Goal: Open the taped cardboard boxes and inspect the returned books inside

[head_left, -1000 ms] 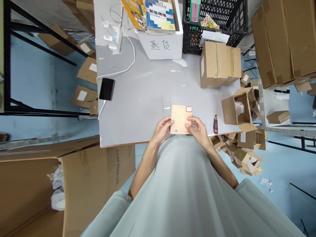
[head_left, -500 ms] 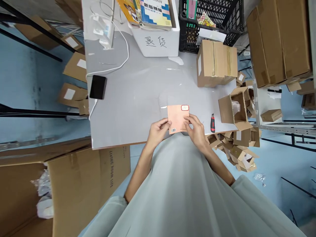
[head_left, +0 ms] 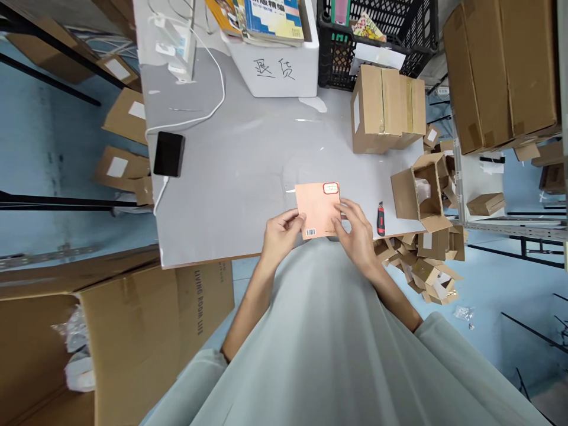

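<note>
Between my hands, near the table's front edge, is a thin salmon-pink booklet [head_left: 318, 207] with a barcode at its lower left and a red-framed label at its upper right. My left hand [head_left: 281, 235] pinches its lower left edge between thumb and fingers. Its right edge is gripped by my right hand [head_left: 355, 232], thumb on the face. To the right of my right hand a red and black utility knife [head_left: 380, 220] lies on the grey table [head_left: 222, 195].
A white bin [head_left: 284, 74] of books and a black crate [head_left: 332, 59] stand at the back. Taped cardboard boxes [head_left: 386, 112] sit at the right, beside an open carton [head_left: 404, 195]. A black phone [head_left: 169, 154] on a white cable lies left. A large carton [head_left: 137, 337] stands below left.
The booklet looks slightly larger and a little higher in view, still held by both hands. The surroundings have shifted slightly left and up as my head moved.
</note>
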{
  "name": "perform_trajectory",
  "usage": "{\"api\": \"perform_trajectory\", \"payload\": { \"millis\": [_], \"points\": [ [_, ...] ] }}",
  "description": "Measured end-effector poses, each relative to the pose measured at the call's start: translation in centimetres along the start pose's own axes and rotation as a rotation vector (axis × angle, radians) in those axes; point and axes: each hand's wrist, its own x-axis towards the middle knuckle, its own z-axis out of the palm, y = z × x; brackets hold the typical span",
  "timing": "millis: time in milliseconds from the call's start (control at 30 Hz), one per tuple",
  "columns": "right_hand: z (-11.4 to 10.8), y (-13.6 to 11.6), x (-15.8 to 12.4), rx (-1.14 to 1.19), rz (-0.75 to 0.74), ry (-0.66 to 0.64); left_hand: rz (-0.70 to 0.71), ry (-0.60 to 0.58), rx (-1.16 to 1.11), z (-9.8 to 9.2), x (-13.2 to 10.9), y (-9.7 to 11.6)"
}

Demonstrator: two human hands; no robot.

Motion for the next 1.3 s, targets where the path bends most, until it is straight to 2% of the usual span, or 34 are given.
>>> {"api": "perform_trajectory", "payload": {
  "millis": [67, 167, 233, 333, 433, 567, 600, 733, 900, 1000, 1133, 1200, 1300],
  "points": [
    [0.3, -0.1, 0.0, -0.019, 0.021, 0.015, 0.002, 0.018, -0.019, 0.2, -0.2, 0.3],
    [1.3, -0.3, -0.3, -0.022, 0.036, -0.057, 0.011, 0.024, -0.042, 1.0, -0.5, 0.5],
    [2.1, -0.3, -0.6, -0.014, 0.041, -0.109, 0.019, -0.007, -0.061, 1.7, -0.8, 0.6],
    [2.6, -0.1, -0.6, 0.002, 0.058, -0.103, 0.047, -0.056, -0.084, 2.7, -1.2, 0.7],
    [1.6, 0.5, 0.2, 0.121, 0.115, -0.067, 0.084, -0.065, -0.074, 2.8, -1.3, 0.6],
    [-0.5, 1.3, 1.5, 0.417, 0.238, -0.042, 0.128, 0.114, -0.004, 1.7, -1.0, 0.2],
    [-0.9, 1.5, 1.6, 0.46, 0.261, -0.044, 0.104, 0.116, -0.011, 1.4, -0.9, 0.1],
    [-1.4, 1.9, 1.7, 0.521, 0.296, -0.049, 0.007, -0.004, -0.073, 0.9, -0.8, 0.1],
    [-0.7, 2.5, 1.8, 0.513, 0.271, -0.052, 0.036, -0.013, -0.095, 1.2, -0.7, 0.4],
    [-0.3, 2.9, 2.3, 0.501, 0.239, -0.011, 0.133, 0.04, -0.018, 1.2, -0.7, 0.7],
    [-0.2, 3.2, 2.9, 0.501, 0.148, 0.032, 0.428, 0.126, 0.239, 0.5, -0.5, 1.0],
    [-0.1, 3.3, 3.0, 0.557, 0.124, 0.016, 0.528, 0.097, 0.344, 0.1, -0.3, 1.0],
    [0.2, 3.8, 3.1, 0.636, 0.173, 0.007, 0.544, 0.033, 0.389, -0.1, -0.2, 0.9]
  ]
}}
